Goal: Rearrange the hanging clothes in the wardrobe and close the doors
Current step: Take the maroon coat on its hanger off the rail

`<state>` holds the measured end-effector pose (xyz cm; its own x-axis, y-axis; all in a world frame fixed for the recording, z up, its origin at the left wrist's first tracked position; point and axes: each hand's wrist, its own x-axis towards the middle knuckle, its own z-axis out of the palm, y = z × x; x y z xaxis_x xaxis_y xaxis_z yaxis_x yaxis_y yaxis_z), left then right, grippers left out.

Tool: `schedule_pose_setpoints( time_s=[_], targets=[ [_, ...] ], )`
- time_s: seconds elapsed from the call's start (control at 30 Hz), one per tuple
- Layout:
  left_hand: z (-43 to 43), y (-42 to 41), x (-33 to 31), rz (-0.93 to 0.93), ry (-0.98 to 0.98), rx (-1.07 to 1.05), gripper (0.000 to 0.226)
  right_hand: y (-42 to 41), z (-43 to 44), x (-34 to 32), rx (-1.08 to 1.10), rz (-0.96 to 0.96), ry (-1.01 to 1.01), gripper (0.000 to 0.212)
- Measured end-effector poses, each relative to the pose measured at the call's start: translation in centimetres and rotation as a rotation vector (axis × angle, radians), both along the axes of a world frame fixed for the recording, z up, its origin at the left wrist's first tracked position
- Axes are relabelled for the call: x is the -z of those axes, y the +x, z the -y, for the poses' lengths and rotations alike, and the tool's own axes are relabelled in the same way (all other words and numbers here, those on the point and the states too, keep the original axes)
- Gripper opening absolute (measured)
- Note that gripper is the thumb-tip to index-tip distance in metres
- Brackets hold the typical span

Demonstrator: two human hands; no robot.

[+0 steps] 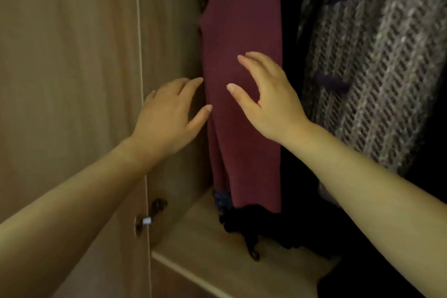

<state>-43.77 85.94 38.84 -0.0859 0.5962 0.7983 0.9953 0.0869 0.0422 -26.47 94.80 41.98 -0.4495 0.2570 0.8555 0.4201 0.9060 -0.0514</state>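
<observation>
A maroon garment (242,26) hangs at the left end of the open wardrobe, close to the wooden side wall (174,31). My left hand (167,116) is spread open at the garment's left edge, with its fingertips by the cloth. Over the front of the garment hovers my right hand (268,101), fingers apart and holding nothing. To the right hangs a grey knitted coat (377,63) with dark toggle buttons. Between the two garments the wardrobe is dark and I cannot make out what hangs there.
The wardrobe's left door (67,68) stands open at the left, with a metal hinge (150,215) low down. Below the clothes is a light wooden shelf (198,244) with dark clothing (266,227) heaped on it.
</observation>
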Motion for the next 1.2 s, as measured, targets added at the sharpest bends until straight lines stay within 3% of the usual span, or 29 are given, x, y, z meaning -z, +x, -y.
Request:
schedule_pose_setpoints(
  time_s=[0.2,0.4,0.57,0.7,0.8,0.9,1.07,1.2],
  targets=[
    [-4.8,-4.0,-10.1,-0.009,0.165,0.032,0.072,-4.9,-3.4,-12.1,0.198,-0.12,0.305,0.057],
    [-11.1,-6.8,-17.5,0.131,0.311,0.217,0.055,-8.9,-6.6,-23.0,0.336,-0.088,0.336,0.059],
    [-16.4,-5.9,-20.5,0.116,0.333,0.382,0.056,-7.4,-10.7,-24.0,0.517,-0.032,0.356,0.062],
    [-20.4,-4.8,-22.4,0.114,0.359,0.473,0.062,-5.0,-12.3,-24.8,0.564,-0.109,0.429,0.063],
    [-23.4,-3.1,-22.5,0.128,0.348,0.541,0.058,-4.7,-12.1,-28.2,0.593,-0.181,0.504,0.06],
    [-25.6,-1.1,-21.8,0.156,0.333,0.592,0.061,-5.5,-12.5,-32.2,0.604,-0.07,0.504,0.06],
    [-26.7,-0.4,-22.0,0.109,0.374,0.497,0.08,-4.1,-16.3,-35.0,0.786,0.122,0.46,0.059],
    [-26.7,-1.9,-24.9,0.079,0.543,0.438,0.081,-2.4,-18.3,-35.4,0.834,0.119,0.48,0.059]
  ],
)
